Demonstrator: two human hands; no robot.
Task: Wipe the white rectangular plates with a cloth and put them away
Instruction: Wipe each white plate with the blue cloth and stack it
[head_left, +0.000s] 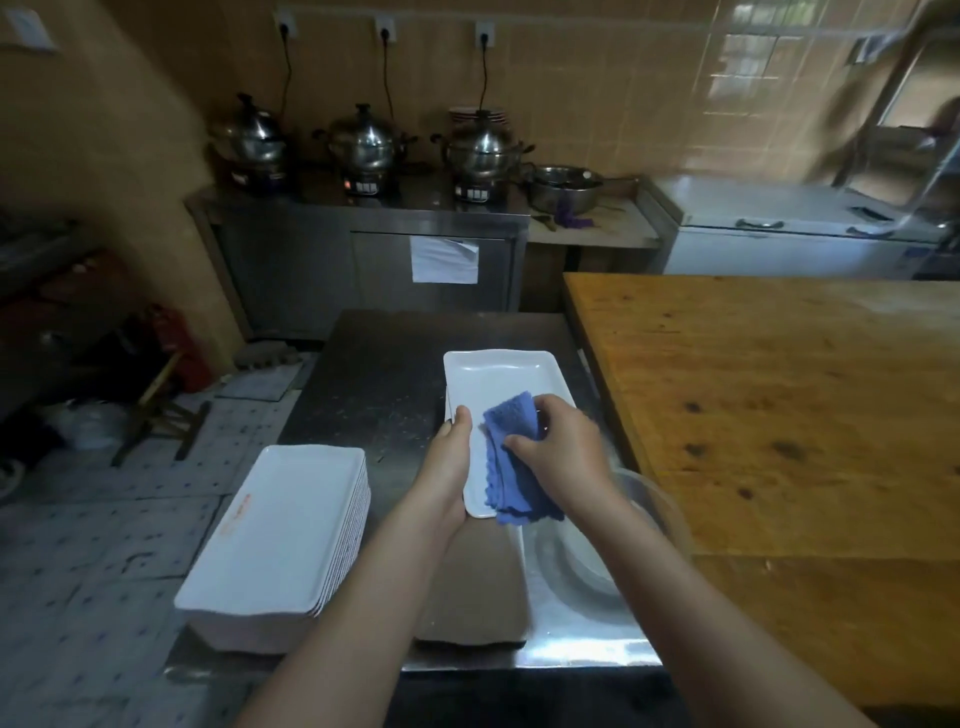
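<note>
A white rectangular plate (498, 379) is held above the steel table, long side pointing away from me. My left hand (451, 457) grips its left edge, thumb on the rim. My right hand (563, 447) holds a folded blue cloth (511, 457) and presses it on the near half of the plate. The cloth hangs over the plate's near end. A stack of several white rectangular plates (280, 530) sits at the table's near left corner.
The steel table (379, 384) runs forward from me. A clear bowl (613, 551) stands at its right, beside a large wooden table (779, 405). A brown slab (478, 587) lies under my forearms. Steel pots (363, 145) stand on the far counter.
</note>
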